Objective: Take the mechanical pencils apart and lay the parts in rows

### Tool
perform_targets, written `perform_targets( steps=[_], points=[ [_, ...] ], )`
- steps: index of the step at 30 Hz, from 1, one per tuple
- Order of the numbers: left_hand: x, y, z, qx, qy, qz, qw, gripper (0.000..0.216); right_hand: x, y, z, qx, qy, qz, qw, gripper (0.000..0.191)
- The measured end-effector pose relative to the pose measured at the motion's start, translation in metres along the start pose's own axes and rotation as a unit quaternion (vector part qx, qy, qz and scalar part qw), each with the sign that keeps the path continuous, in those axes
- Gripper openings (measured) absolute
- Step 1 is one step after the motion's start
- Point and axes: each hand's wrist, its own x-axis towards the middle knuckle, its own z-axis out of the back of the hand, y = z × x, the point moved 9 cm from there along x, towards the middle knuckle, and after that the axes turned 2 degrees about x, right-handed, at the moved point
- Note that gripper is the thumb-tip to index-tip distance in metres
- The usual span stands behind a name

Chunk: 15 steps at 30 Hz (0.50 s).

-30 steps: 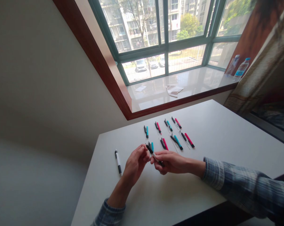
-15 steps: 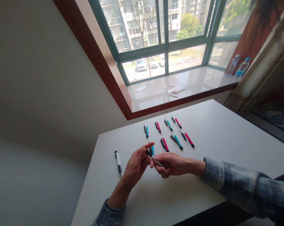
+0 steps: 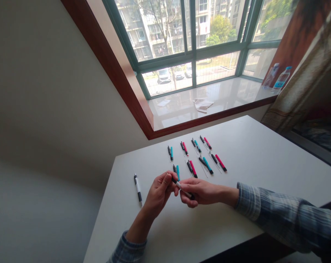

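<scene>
A white pen with black ends (image 3: 179, 185) is held slantwise between my two hands, above the front half of the white table. My left hand (image 3: 161, 190) pinches its upper-left end between thumb and fingers. Around the lower-right part, my right hand (image 3: 198, 191) is closed with thumb and fingers, hiding some of the barrel. Another white and black pen (image 3: 138, 190) lies on the table to the left of my left hand. Just beyond my fingertips is a set of pen parts, with a teal barrel (image 3: 177, 172) beside a black piece.
Two rows of taken-apart pens lie beyond my hands, among them a pink barrel (image 3: 221, 163) and a teal barrel (image 3: 208, 165), with black pieces and thin refills. The white table (image 3: 253, 153) meets a windowsill (image 3: 179, 116) holding plastic bottles (image 3: 282, 80) and a crumpled cloth or paper (image 3: 203, 105).
My left index finger, stretched out before, has curled down onto the pen's end. The pen's black lower end now shows more clearly at my right hand. The parts on the table have not moved.
</scene>
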Motion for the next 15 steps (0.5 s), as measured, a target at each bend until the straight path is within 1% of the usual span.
perform_targets(
  steps=[5, 7, 10, 13, 15],
  points=[
    [0.0008, -0.0007, -0.0007, 0.035, -0.020, -0.018, 0.999, 0.040, 0.0014, -0.0009, 0.0100, -0.083, -0.052, 0.012, 0.995, 0.035],
    [0.0013, 0.0010, 0.0005, 0.043, -0.033, -0.018, 0.998, 0.041, 0.0019, -0.0015, 0.0110, -0.098, -0.060, 0.011, 0.993, 0.036],
    [0.0010, -0.0005, 0.0016, 0.028, -0.042, -0.022, 0.999, 0.042, 0.0026, -0.0021, 0.0090, -0.065, -0.056, 0.005, 0.996, 0.035],
    [0.0000, -0.0041, 0.0024, -0.007, -0.041, -0.020, 0.999, 0.048, 0.0022, 0.0048, 0.0103, -0.002, -0.068, 0.023, 0.997, 0.029],
    [-0.0002, -0.0049, 0.0046, -0.017, -0.044, -0.020, 0.999, 0.046, 0.0020, 0.0069, 0.0105, 0.018, -0.068, 0.020, 0.997, 0.031]
  ],
)
